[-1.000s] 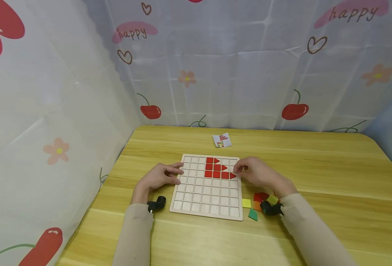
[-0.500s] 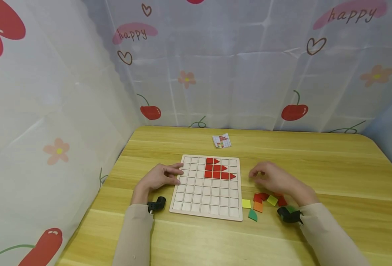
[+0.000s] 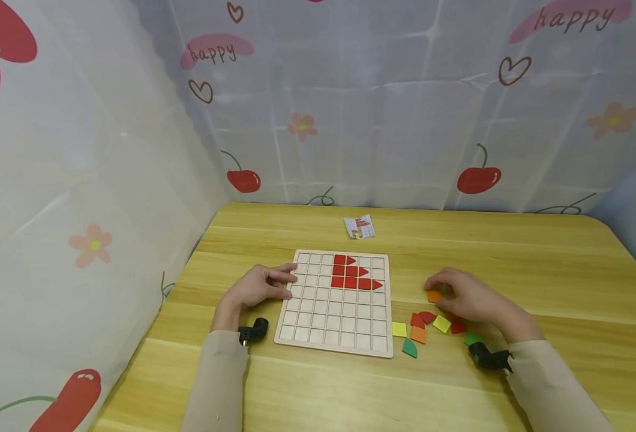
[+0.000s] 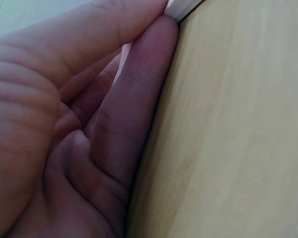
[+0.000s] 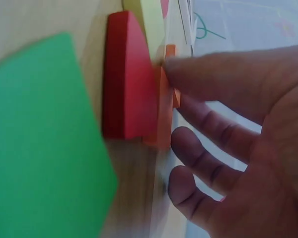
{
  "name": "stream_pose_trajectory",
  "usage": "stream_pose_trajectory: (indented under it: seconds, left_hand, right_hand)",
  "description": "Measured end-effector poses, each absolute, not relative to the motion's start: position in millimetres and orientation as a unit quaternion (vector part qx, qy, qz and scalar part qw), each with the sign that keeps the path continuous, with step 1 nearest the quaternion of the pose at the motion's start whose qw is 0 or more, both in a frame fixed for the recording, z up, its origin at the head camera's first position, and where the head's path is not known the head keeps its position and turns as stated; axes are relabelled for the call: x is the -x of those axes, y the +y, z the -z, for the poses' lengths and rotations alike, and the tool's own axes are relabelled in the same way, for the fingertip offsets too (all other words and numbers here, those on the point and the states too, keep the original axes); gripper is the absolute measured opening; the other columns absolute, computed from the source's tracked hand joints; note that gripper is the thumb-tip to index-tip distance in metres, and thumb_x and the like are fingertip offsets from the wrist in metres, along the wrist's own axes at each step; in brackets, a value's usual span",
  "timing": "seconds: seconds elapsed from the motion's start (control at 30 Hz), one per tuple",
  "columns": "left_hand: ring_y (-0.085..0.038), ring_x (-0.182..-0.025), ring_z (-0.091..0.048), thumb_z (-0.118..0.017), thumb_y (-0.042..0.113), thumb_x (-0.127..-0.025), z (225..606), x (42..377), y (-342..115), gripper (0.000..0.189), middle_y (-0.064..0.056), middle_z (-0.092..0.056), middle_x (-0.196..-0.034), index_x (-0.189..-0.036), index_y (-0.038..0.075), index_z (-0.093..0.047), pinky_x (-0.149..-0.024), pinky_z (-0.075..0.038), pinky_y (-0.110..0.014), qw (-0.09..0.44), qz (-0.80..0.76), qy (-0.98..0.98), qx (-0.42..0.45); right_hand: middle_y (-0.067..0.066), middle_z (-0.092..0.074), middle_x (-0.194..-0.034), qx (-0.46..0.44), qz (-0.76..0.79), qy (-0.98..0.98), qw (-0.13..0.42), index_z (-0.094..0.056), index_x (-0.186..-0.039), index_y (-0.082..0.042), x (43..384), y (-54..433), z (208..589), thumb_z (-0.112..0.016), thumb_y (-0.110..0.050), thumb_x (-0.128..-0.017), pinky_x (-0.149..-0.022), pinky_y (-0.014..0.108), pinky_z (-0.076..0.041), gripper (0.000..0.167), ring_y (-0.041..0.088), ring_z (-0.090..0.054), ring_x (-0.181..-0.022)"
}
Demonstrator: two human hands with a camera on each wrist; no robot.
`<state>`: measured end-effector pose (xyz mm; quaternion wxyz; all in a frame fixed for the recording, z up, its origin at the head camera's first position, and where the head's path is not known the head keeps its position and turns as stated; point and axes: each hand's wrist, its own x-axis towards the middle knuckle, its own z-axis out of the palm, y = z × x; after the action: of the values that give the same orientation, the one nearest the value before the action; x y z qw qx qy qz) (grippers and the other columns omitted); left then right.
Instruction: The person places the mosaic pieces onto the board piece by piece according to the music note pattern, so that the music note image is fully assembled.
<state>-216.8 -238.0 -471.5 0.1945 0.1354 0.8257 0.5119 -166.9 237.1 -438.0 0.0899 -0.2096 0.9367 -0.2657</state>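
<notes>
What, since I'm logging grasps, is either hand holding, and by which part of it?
The right hand holds an orange piece, apparently pinched at its edges. The left hand only touches the board at its left edge.

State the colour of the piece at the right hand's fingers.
Orange piece; the head view shows it best.

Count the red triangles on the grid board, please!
3 on the wooden grid board: the top-row triangle, the second-row triangle and the third-row triangle. Each points right; none seems hidden there.
</notes>
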Motion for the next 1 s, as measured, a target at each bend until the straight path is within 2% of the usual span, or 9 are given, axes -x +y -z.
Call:
stream_pose_trajectory:
  seconds: [0.33, 0.53, 0.87, 1.0]
  left_hand:
    - [-0.018, -0.152, -0.039, -0.085, 0.009, -0.084, 473.6, 217.5, -238.4, 0.034, 0.004, -0.056, -0.153, -0.117, 0.014, -0.08, -0.079, -0.052, -0.018, 0.192, -0.513, 0.825, -0.138]
    - [-0.018, -0.153, -0.039, -0.085, 0.009, -0.084, 473.1, 217.3, -238.7, 0.034, 0.004, -0.056, -0.154, -0.117, 0.013, -0.08, -0.082, -0.052, -0.018, 0.192, -0.513, 0.825, -0.14]
    - [-0.018, -0.153, -0.037, -0.085, 0.011, -0.084, 470.5, 216.6, -237.6, 0.035, 0.004, -0.056, -0.154, -0.118, 0.014, -0.08, -0.084, -0.05, -0.017, 0.195, -0.514, 0.825, -0.135]
    - [-0.018, -0.154, -0.037, -0.085, 0.01, -0.084, 471.0, 215.8, -237.3, 0.034, 0.004, -0.056, -0.153, -0.118, 0.014, -0.08, -0.085, -0.05, -0.016, 0.193, -0.517, 0.824, -0.132]
  right_hand:
    - [0.008, -0.066, -0.111, 0.178, 0.265, 0.94, 0.12, -0.07, -0.119, -0.006, 167.6, 238.4, 437.8, -0.071, 0.003, -0.08, -0.085, 0.044, -0.051, 0.04, 0.023, -0.056, -0.093]
    - [0.006, -0.065, -0.106, 0.161, 0.258, 0.945, 0.124, -0.071, -0.119, -0.006, 169.9, 237.1, 439.8, -0.072, 0.0, -0.08, -0.085, 0.042, -0.052, 0.039, 0.022, -0.056, -0.092]
    - [0.009, -0.068, -0.114, 0.171, 0.264, 0.944, 0.095, -0.07, -0.121, -0.006, 172.5, 233.8, 435.6, -0.074, -0.007, -0.085, -0.093, 0.049, -0.052, 0.037, 0.024, -0.059, -0.098]
    - [0.006, -0.069, -0.111, 0.181, 0.268, 0.943, 0.074, -0.072, -0.12, -0.007, 173.7, 228.2, 432.4, -0.075, -0.009, -0.086, -0.09, 0.046, -0.052, 0.034, 0.023, -0.058, -0.097]
